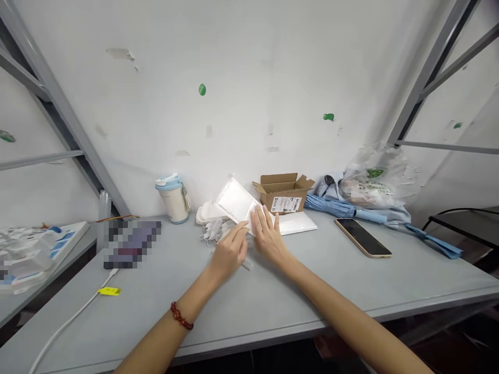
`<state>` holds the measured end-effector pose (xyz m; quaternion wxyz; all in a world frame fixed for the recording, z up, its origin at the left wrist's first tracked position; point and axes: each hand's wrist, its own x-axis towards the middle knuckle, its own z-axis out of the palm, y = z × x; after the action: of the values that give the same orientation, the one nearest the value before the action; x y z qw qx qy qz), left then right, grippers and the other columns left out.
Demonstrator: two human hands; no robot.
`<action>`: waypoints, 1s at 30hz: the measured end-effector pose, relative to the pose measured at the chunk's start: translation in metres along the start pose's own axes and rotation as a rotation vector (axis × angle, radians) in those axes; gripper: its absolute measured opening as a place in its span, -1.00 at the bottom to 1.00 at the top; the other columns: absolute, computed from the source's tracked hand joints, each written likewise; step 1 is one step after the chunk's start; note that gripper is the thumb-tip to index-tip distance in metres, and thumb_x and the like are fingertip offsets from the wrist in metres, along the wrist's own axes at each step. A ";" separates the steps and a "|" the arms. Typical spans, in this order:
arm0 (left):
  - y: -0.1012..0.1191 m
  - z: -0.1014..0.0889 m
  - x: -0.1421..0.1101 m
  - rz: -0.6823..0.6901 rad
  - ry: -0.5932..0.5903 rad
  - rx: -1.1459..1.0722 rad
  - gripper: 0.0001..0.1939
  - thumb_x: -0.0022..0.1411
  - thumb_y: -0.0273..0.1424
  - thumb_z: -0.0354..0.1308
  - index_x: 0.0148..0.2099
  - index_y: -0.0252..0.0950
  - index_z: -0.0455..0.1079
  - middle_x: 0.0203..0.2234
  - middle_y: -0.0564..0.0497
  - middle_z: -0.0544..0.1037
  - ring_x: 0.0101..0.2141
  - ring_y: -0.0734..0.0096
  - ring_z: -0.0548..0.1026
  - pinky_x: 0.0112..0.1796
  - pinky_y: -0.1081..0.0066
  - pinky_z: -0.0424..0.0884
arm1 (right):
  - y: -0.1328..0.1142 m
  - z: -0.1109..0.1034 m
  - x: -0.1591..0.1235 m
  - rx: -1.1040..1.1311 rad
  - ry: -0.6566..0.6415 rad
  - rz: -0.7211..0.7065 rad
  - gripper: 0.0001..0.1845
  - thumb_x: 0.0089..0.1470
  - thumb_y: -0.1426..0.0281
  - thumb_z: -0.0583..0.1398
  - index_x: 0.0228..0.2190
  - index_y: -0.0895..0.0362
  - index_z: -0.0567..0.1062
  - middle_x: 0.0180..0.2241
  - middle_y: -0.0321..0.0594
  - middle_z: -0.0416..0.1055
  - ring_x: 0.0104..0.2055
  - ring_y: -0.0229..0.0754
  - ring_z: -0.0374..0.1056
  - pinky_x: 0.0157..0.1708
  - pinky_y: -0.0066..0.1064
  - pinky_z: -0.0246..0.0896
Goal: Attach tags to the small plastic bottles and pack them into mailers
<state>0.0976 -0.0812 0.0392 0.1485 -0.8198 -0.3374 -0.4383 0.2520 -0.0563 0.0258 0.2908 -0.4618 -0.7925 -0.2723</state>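
A white bubble mailer (pixel 237 201) is tilted up over the middle of the table, its lower end between my hands. My left hand (pixel 229 250) is closed, thumb and fingertips pinching the mailer's lower edge. My right hand (pixel 268 235) grips the mailer's right side, fingers stretched across its surface; its thumb is hidden. Behind my left hand lies a heap of small white pieces with thin cords (pixel 212 231). Another white bubble mailer (pixel 299 223) lies flat to the right of my right hand, in front of an open cardboard box (pixel 283 200) with a label.
A cream and blue cup (pixel 174 200) stands at the back left. Nearer the left edge is a pixelated dark object (pixel 134 244) beside a white cable (pixel 74 317). On the right are a phone (pixel 362 237), a folded blue umbrella (pixel 331 204) and a plastic bag (pixel 376 182).
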 end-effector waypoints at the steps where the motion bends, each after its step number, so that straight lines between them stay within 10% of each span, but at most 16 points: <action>1: 0.002 0.001 0.000 -0.005 -0.016 -0.018 -0.67 0.24 -0.56 -0.13 0.02 -0.34 0.28 -0.03 -0.18 0.45 0.00 0.29 0.41 -0.03 0.28 0.39 | 0.003 0.000 -0.001 0.009 -0.030 -0.004 -0.35 0.09 0.60 -0.11 0.23 0.26 -0.04 0.22 0.10 -0.01 0.29 0.12 -0.20 0.12 0.26 -0.28; 6: -0.007 0.001 0.000 -0.040 -0.046 -0.003 -0.66 0.27 -0.46 -0.09 0.07 -0.33 0.28 0.01 -0.18 0.43 0.02 0.25 0.38 0.01 0.23 0.35 | 0.017 -0.001 -0.003 0.031 -0.095 -0.070 -0.37 0.12 0.63 -0.14 0.22 0.12 0.03 0.18 -0.03 0.13 0.22 -0.02 0.02 0.14 0.21 -0.25; 14: -0.049 -0.023 0.006 -0.719 0.216 -0.096 -0.54 0.15 -0.39 0.05 0.12 -0.32 0.25 0.07 -0.23 0.32 -0.04 0.17 0.41 -0.15 0.23 0.43 | 0.022 -0.002 -0.001 -0.069 -0.016 -0.134 -0.36 0.08 0.70 -0.12 0.18 0.14 0.13 0.20 0.02 0.07 0.27 0.00 -0.08 0.13 0.04 -0.08; 20: -0.061 -0.033 0.010 -1.165 0.159 -0.734 -0.43 -0.02 -0.44 0.19 0.09 -0.41 0.28 -0.26 -0.14 0.57 -0.29 0.26 0.53 -0.29 0.35 0.45 | 0.014 -0.003 -0.001 -0.033 0.015 -0.191 -0.36 0.02 0.70 -0.05 0.15 0.19 0.17 0.22 0.11 0.01 0.30 0.04 -0.21 0.15 0.00 -0.11; 30: -0.027 -0.031 0.016 -1.047 -0.242 -1.202 -0.45 -0.17 -0.28 0.37 -0.10 -0.41 0.43 -0.34 -0.13 0.60 -0.34 0.22 0.54 -0.31 0.31 0.45 | 0.000 -0.024 -0.002 0.196 -0.202 -0.201 -0.08 -0.11 0.28 0.18 0.23 0.17 -0.07 0.28 0.17 -0.33 0.30 0.24 -0.43 0.11 0.20 -0.31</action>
<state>0.0657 -0.0715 0.0684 -0.5800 -0.5368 -0.3981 -0.4658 0.2573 -0.0743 0.0402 0.2246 -0.3748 -0.8825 -0.1739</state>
